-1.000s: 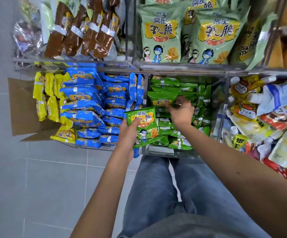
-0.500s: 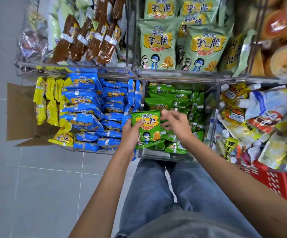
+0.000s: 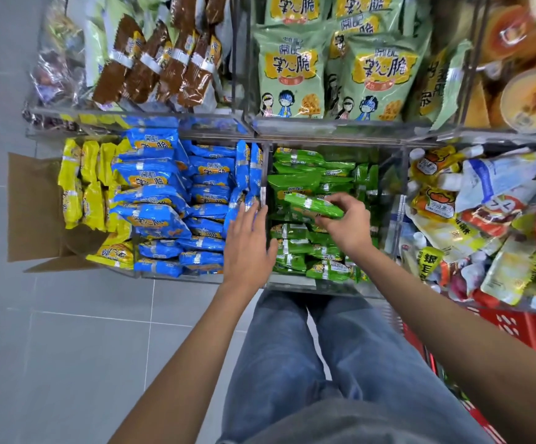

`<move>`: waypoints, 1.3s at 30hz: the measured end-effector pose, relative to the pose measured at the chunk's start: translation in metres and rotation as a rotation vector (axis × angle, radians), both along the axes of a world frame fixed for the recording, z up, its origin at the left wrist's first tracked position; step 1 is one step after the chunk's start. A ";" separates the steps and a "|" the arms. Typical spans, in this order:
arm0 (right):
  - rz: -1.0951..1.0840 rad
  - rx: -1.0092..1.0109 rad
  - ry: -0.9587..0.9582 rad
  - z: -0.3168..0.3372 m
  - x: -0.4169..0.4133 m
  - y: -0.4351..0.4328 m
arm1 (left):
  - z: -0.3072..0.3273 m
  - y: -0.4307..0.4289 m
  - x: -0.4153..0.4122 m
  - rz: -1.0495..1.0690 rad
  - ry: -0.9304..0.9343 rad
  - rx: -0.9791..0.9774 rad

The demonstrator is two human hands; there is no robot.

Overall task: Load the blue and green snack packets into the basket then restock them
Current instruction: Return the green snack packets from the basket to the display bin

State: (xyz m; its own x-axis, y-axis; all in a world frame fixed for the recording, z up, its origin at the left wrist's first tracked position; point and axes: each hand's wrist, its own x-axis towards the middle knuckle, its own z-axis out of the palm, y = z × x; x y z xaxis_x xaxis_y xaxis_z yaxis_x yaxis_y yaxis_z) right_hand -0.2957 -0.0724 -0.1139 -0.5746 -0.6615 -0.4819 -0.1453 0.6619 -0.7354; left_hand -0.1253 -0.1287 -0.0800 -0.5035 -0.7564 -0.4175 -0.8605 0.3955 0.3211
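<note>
Left hand (image 3: pixel 248 248): palm down, fingers (image 3: pixel 246 216) straight and spread, released, holding nothing.
Left fingertips: at the clear divider (image 3: pixel 264 187) that parts the blue bin from the green one; whether they touch it I cannot tell.
Right hand (image 3: pixel 350 229): fingers (image 3: pixel 343 200) curled, grasping one green packet (image 3: pixel 313 205) by its right end.
Green packet: tilted, lifted over the green pile (image 3: pixel 305 254). It juts left from the right fingers toward the left fingertips, but stays apart from them.
Green pile: fills the bin under and beyond the right fingers.
Blue packets (image 3: pixel 160 200): heaped in the bin just left of the left fingers, with a few upright against the divider just beyond those fingertips.
Yellow packets (image 3: pixel 80 184): further left of the left fingers, past the blue ones.
Box (image 3: pixel 35 213): open cardboard, on the floor (image 3: pixel 67 347), leftmost.
Pouches (image 3: pixel 484 203): mixed, in the bin right of the right fingers.
Basket (image 3: pixel 513 328): red, low, right of the right fingers and nearer the person; partly hidden under the pouch bin and behind the right arm.
Upper shelf: big green bags (image 3: pixel 292 68) beyond the right fingers, brown packets (image 3: pixel 157 65) beyond the left fingers.
</note>
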 end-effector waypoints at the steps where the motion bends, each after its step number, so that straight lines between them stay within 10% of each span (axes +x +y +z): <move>1: 0.007 -0.001 0.026 -0.005 0.003 -0.004 | -0.004 0.002 0.001 -0.045 -0.053 -0.005; 21: -0.104 0.149 0.286 -0.047 0.047 -0.019 | -0.025 0.010 0.006 -0.105 -0.153 -0.096; 39: 0.229 0.077 -0.076 0.062 0.018 0.091 | 0.042 0.037 0.036 0.221 0.117 0.382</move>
State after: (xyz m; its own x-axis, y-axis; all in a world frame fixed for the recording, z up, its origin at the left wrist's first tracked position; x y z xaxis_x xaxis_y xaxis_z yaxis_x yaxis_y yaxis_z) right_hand -0.2773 0.0182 -0.0518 -0.3736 -0.7301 -0.5721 -0.2441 0.6724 -0.6987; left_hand -0.0897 -0.0921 -0.0376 -0.4082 -0.6536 -0.6373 -0.8599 0.0409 0.5088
